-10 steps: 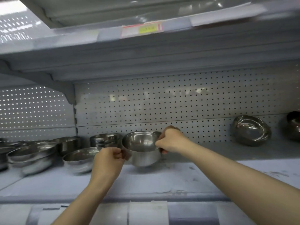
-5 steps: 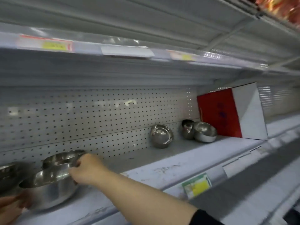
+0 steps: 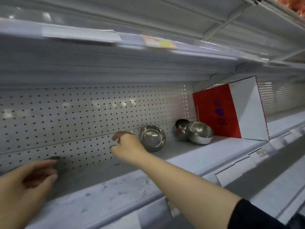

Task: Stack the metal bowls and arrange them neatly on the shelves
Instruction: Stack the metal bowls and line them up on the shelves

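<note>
One head camera, close in, looks forward and rightward along the shelf [image 3: 189, 164] toward the pegboard back wall [image 3: 82, 116].

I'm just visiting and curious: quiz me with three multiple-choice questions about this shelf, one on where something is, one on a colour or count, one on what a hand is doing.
1. Where is the red and white box?
A. On the shelf, right of the bowls
B. On the shelf above
C. In the left hand

2. How many metal bowls show to the right of the right hand?
A. One
B. Three
C. Six

3. What is the right hand doing?
A. Gripping a bowl by its rim
B. Reaching, fingers loose, holding nothing
C. Pressing flat on the box

Answers:
1. A, the box stands on the shelf just past the bowls.
2. B, the tilted bowl beside the hand, then the small bowl and the wider bowl side by side.
3. B, its fingers are apart with nothing between them.
</note>
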